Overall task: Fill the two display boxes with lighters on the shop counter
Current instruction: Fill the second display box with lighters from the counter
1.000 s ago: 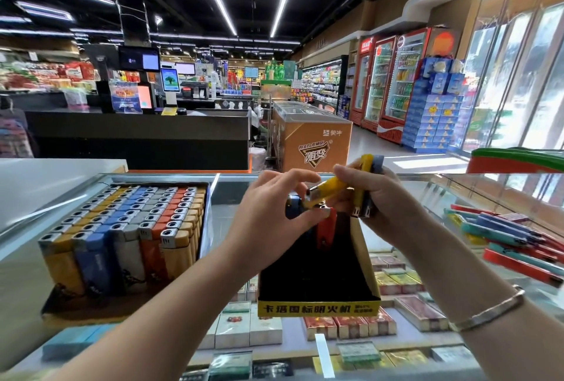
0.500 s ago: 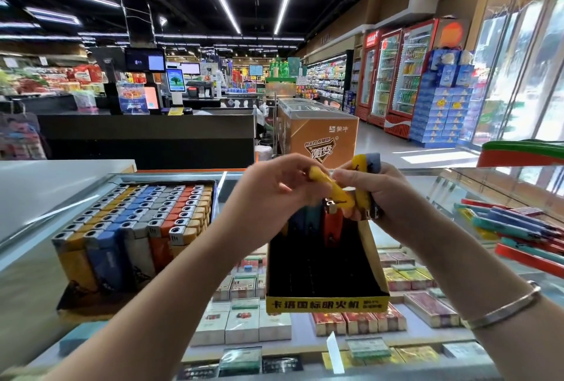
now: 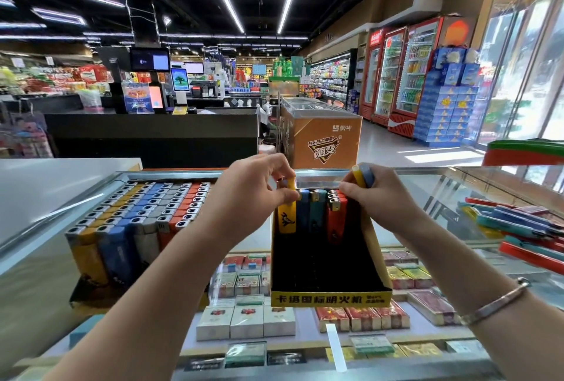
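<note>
On supermarket glass counter (image 3: pixel 427 185), left hand (image 3: pixel 259 194) pinching yellow lighter (image 3: pixel 287 215), right hand (image 3: pixel 378 197) gripping 2 lighters (image 3: pixel 363 174)

Bare forearms — silver bangle (image 3: pixel 496 301), right wrist

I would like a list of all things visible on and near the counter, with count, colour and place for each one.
full display box: one, rows of yellow, blue, grey and orange lighters, counter left
yellow display box: one, mostly unfilled, counter centre
yellow lighter: one, going into the box's back row
loose lighters: a pile, red, teal, blue, counter right
cigarette packs: many, mixed colours, under the glass
bracelet: one, silver, right wrist
left hand: pinches the yellow lighter
right hand: holds spare lighters
</note>
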Available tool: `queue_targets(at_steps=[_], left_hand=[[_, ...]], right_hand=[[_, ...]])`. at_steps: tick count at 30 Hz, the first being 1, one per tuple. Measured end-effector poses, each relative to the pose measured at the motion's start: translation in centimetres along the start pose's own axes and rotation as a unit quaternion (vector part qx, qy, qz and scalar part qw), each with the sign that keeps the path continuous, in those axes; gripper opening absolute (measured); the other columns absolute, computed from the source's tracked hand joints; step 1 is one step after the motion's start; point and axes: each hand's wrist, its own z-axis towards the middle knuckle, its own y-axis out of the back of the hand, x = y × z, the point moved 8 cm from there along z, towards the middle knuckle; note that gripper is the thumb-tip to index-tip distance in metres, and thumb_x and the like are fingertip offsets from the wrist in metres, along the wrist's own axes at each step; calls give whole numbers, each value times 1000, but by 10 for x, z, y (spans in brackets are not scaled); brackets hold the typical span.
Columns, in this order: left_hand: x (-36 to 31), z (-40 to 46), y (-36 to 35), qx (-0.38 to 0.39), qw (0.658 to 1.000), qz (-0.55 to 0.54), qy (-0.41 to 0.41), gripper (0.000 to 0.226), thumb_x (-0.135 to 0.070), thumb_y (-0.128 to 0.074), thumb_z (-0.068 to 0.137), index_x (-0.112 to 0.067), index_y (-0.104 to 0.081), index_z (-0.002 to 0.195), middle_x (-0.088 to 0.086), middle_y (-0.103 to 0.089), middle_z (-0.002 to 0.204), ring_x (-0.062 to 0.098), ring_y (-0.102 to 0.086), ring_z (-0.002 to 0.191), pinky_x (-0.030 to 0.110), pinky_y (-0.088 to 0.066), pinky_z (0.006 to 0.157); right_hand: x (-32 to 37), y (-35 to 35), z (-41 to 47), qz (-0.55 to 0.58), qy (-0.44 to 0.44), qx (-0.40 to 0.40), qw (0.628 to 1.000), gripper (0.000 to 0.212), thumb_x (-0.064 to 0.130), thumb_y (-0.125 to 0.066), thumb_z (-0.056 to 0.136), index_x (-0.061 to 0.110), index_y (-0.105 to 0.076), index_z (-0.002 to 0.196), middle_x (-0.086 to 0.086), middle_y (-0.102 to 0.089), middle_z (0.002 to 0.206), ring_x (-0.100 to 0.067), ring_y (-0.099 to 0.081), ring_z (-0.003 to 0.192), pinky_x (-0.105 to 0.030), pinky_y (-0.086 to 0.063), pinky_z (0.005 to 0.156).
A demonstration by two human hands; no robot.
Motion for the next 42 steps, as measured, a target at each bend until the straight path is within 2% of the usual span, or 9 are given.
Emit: queue_targets(at_steps=[3,8,11,14,21,28,34,38,42], left_hand=[[-2,-1,-5,19,999,45,-17,18,-26,-75,75,-19,-65,89,-7,-62,87,7,-57,69,30,-51,62],[-3,-3,-12,31,994,104,-33,16,-32,-73,76,-26,-63,88,-13,-59,85,4,-54,70,21,-41,54],[-4,-3,-15,28,990,130,-47,16,-35,-71,77,-27,-63,89,-12,-53,86,4,-47,65,21,-37,52],[-5,-3,-15,20,987,149,-57,17,-35,-70,78,-26,-64,90,-9,-52,87,6,-47,64,24,-42,52],[-7,-2,-17,29,987,152,-53,13,-27,-70,80,-21,-63,91,-6,-54,89,13,-55,73,30,-52,63],[1,-2,-11,3,986,165,-29,13,-27,-69,80,-22,-59,85,-11,-50,78,7,-49,68,20,-38,55],[6,-3,-11,-9,995,99,-4,12,-22,-72,78,-24,-61,81,-10,-58,84,6,-55,70,12,-34,56],[8,-3,-12,-17,995,100,6,12,-20,-72,78,-24,-61,81,-10,-56,87,9,-55,72,16,-37,57],[6,-2,-18,-3,988,153,-9,12,-21,-70,80,-19,-62,90,-8,-54,89,9,-52,74,21,-42,61]], right_hand=[[0,0,0,1,2,7,1000,10,8,-63,84,7,-62,74,-2,-56,66,-7,-53,62,-5,-41,55],[2,-1,1,-4,7,19,1000,15,9,-64,84,14,-60,71,2,-54,63,3,-50,54,-7,-41,54],[2,-1,1,-14,11,21,1000,17,11,-64,84,15,-59,69,4,-53,61,0,-49,55,-12,-40,57],[2,0,1,-20,13,18,1000,18,11,-65,84,16,-59,68,4,-53,61,-7,-50,60,-21,-40,61],[1,0,2,-31,17,14,999,13,12,-66,82,13,-61,70,3,-55,62,-10,-51,62,-25,-41,64],[1,-2,3,-30,17,29,999,11,10,-65,83,7,-62,73,-2,-55,64,-13,-51,65,-28,-42,65],[-1,-1,4,-35,15,27,999,7,2,-63,83,-2,-61,78,-7,-53,66,-15,-50,65,-25,-41,62],[-2,-3,5,-58,14,50,997,6,-12,-54,78,-12,-57,83,-15,-52,71,-21,-47,68,-28,-39,62],[-1,-4,6,-69,18,53,996,8,-14,-52,77,-13,-55,84,-14,-51,72,-22,-48,69,-29,-39,65]])
